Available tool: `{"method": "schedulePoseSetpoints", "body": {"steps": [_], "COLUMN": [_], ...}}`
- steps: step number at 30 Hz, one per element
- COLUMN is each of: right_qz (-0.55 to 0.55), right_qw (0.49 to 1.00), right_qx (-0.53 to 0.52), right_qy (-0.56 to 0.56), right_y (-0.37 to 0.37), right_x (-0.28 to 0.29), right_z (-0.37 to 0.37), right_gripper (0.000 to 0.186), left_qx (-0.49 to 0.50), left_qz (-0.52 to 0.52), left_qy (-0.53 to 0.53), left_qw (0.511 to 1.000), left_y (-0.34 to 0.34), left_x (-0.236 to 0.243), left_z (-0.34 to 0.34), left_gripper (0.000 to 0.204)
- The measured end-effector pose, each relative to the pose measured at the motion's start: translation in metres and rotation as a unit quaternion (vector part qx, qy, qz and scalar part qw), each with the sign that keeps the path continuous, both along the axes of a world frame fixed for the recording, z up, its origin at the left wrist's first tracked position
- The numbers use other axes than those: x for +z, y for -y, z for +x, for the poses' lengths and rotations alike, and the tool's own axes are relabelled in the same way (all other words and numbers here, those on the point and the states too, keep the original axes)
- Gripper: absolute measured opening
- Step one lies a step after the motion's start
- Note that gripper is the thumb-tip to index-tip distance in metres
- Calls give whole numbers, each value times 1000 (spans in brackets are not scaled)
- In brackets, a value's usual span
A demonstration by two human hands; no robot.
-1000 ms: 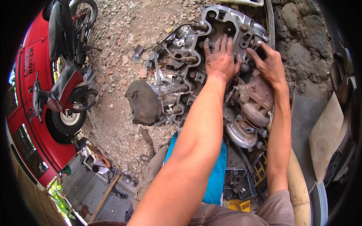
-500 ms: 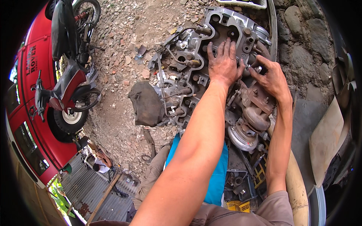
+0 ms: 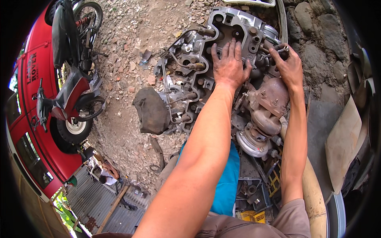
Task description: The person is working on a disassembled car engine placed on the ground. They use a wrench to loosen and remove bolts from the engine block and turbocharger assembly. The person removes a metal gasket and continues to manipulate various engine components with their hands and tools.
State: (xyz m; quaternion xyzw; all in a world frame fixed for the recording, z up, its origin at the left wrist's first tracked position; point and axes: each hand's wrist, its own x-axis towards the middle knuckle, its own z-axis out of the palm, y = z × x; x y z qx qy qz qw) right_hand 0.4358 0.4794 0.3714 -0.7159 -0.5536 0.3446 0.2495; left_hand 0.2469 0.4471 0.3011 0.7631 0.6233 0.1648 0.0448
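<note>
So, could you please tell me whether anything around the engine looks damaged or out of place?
Nothing looks clearly broken or spilled. The brown flanged part below the right hand looks rusty beside the brighter metal of the engine, and a dark, crumpled cloth-like bundle lies at its left edge, odd among metal parts.

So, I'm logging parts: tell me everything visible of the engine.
The engine looks grey metal, grimy, its open top wavy-rimmed with bolts about it. Pipes line its left; a rusty-looking housing sits lower right. A dark cloth lies at its left. The left hand rests spread in the top; the right hand pinches a shiny piece by its right edge. Its underside is hidden.
</note>
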Motion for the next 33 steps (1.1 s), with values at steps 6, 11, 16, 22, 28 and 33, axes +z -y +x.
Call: {"method": "schedulePoseSetpoints", "body": {"steps": [6, 11, 16, 22, 28, 33], "right_qz": [146, 141, 109, 24, 22, -135], "right_qw": [972, 967, 967, 965, 987, 991], "right_qx": [182, 213, 230, 258, 161, 13], "right_qy": [22, -3, -12, -26, -19, -14], "right_y": [11, 13, 11, 17, 7, -14], "right_x": [6, 7, 16, 17, 7, -13], "right_z": [-16, -12, -16, -13, -10, 0], "right_gripper": [29, 28, 31, 46, 38, 31], "left_qx": [-1, 0, 2, 2, -1, -5], "left_qz": [3, 5, -3, -8, -4, -8], "left_qy": [9, 0, -2, -9, -5, -3], "left_qw": [1000, 1000, 1000, 1000, 1000, 1000], "left_y": [0, 0, 0, 1, 0, -1], "left_x": [0, -1, -1, 0, 1, 0], "left_z": [1, 1, 1, 0, 0, 1], "left_gripper": [63, 63, 64, 65, 65, 65]}}
